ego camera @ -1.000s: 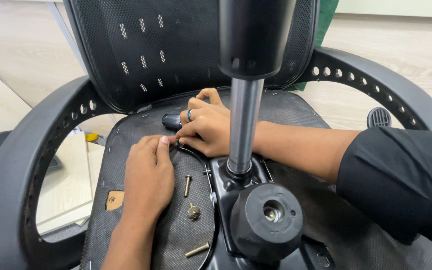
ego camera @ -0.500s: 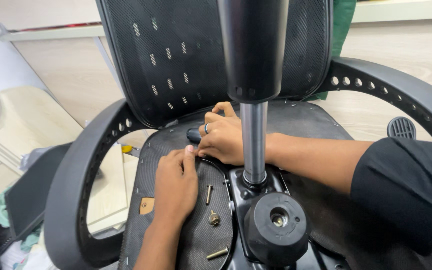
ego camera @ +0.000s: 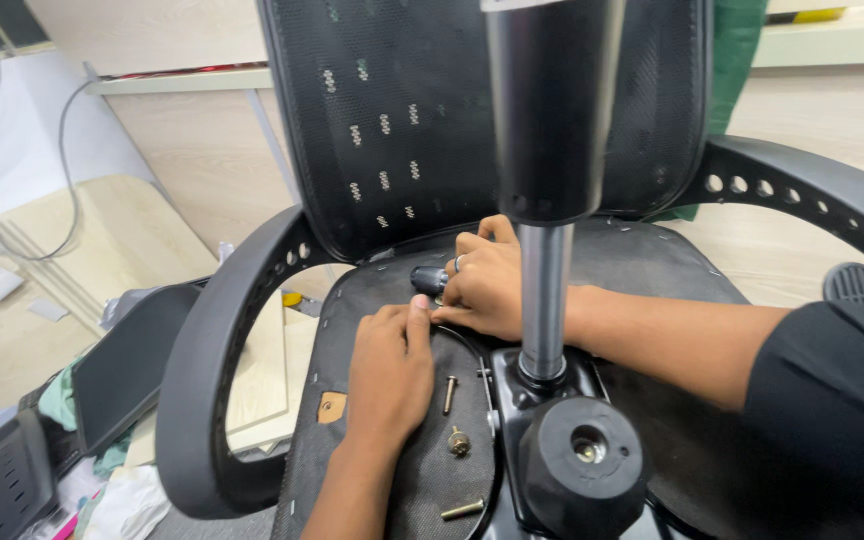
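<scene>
Left hand [ego camera: 390,372] flat, released, on seat underside [ego camera: 372,300]; right hand [ego camera: 484,282] clenched on black knob [ego camera: 428,279].

Two hands [ego camera: 389,370], three loose bolts [ego camera: 449,393], two armrests [ego camera: 217,350], one gas cylinder [ego camera: 544,300], one mesh backrest [ego camera: 382,120]
</scene>
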